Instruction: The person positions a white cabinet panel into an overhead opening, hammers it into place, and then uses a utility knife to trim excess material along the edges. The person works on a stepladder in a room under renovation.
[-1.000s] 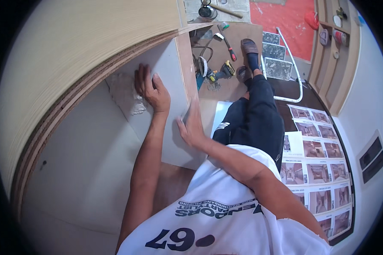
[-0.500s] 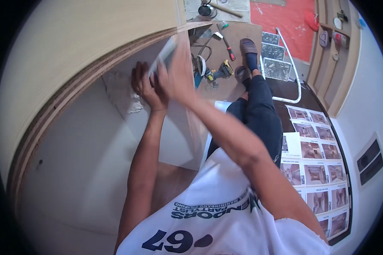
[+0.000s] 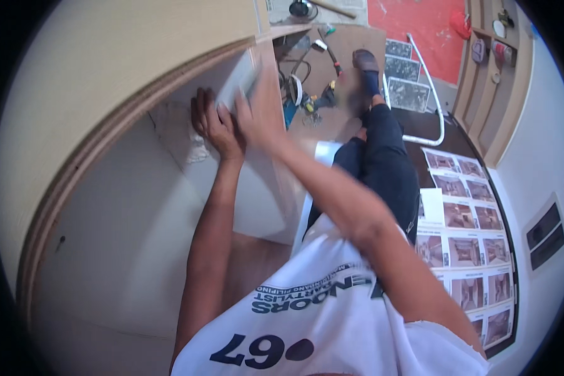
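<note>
A white panel [image 3: 257,200] stands upright against the side of a plywood cabinet [image 3: 106,94], whose curved brown edge runs up the left. My left hand [image 3: 214,122] lies flat on the panel near its top, fingers spread. Just to its right, touching it, my right hand [image 3: 255,116] is raised to the panel's top edge [image 3: 238,84] and is blurred by motion. Whether its fingers hook over that edge is unclear. Both forearms reach up from my white printed shirt at the bottom.
Far below, my dark-trousered leg and sandalled foot [image 3: 366,62] rest by a white tubular frame [image 3: 429,94]. Hand tools and a cable [image 3: 307,100] lie on brown board, beside a red mat [image 3: 426,25]. Printed photo sheets [image 3: 470,250] cover the floor right; wooden shelves [image 3: 495,69] stand beyond.
My right hand has swept up from the panel's lower right edge to its top, beside the left hand. The left hand has stayed flat near the top.
</note>
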Demonstrator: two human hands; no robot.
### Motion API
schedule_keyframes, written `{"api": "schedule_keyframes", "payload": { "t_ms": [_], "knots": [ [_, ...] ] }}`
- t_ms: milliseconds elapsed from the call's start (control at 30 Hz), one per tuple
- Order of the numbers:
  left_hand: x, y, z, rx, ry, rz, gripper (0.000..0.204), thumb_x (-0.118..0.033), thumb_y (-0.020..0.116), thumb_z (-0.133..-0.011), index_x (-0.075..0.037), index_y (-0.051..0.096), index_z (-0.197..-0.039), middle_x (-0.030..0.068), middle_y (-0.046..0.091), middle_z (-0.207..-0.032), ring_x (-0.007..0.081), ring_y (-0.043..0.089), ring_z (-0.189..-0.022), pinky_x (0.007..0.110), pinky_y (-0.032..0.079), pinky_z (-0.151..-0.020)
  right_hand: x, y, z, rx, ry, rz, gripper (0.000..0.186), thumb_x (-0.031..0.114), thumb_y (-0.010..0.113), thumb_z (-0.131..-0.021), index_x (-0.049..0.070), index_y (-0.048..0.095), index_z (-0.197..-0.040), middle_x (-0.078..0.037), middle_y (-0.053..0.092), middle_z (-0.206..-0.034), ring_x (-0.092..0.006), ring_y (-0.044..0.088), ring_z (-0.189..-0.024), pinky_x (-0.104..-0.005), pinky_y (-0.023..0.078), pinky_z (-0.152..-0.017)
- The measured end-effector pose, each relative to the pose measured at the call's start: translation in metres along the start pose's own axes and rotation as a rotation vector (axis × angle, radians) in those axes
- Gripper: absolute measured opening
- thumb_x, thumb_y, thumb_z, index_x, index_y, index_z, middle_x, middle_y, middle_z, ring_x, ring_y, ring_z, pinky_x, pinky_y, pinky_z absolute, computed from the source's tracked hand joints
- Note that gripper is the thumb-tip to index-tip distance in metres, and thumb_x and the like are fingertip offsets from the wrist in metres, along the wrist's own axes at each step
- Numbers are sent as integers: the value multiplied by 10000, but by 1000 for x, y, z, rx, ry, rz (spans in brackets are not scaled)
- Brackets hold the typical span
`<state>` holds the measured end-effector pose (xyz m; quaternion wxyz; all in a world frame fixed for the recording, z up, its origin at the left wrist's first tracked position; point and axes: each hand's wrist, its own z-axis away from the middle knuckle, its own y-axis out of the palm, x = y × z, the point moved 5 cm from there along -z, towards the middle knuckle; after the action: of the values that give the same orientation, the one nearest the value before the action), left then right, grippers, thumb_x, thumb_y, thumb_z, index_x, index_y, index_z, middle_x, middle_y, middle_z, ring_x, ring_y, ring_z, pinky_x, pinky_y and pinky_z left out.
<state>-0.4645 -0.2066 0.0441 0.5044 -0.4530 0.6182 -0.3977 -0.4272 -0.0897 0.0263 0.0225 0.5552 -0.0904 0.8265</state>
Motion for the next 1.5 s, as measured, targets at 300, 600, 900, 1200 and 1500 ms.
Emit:
{"api": "schedule_keyframes", "payload": {
  "t_ms": [300, 600, 900, 1200, 1500],
  "knots": [
    [-3, 1, 0, -7, 73, 17, 347, -180, 482, -1009, -4, 595, -1287, 187, 551, -1378, 443, 452, -1295, 534, 313, -1092, 15, -5, -87, -68, -53, 11, 788, 250, 546, -931, -162, 140, -1465, -390, 212, -1508, -508, 180, -1434, -475, 142, -1202],
    [1, -2, 5, -9, 32, -10, 360, -170, 478, -995, 5, 585, -1291, 186, 551, -1379, 434, 445, -1305, 528, 295, -1112, 0, 0, 12, 62, 5, 59, 868, 189, 588, -870, -150, 74, -1482, -380, 186, -1522, -509, 166, -1440, -480, 143, -1205],
    [6, 2, -2, -33, 87, -5, 343, -176, 509, -978, 8, 590, -1256, 219, 566, -1335, 459, 483, -1251, 539, 335, -1086, -61, 11, 122, 247, 219, 57, 820, 235, 517, -961, -134, 18, -1495, -381, 89, -1549, -491, 82, -1471, -449, 122, -1217],
    [-45, 20, -20, 158, 50, -113, 720, -373, 639, -916, -18, 349, -1470, 214, 300, -1549, 466, 253, -1422, 590, 206, -1147, -116, -159, 29, 361, 324, 200, 467, 268, 523, -934, -55, 397, -1246, -277, 542, -1162, -417, 563, -1056, -491, 427, -961],
    [-53, 23, -13, 184, -33, -105, 684, -310, 741, -840, -71, 469, -1421, 174, 406, -1503, 430, 314, -1413, 599, 224, -1131, -124, -399, -17, -379, 576, -82, 218, 138, 703, -858, -45, 690, -976, -82, 699, -867, -138, 639, -704, -300, 506, -639]
  ]
}}
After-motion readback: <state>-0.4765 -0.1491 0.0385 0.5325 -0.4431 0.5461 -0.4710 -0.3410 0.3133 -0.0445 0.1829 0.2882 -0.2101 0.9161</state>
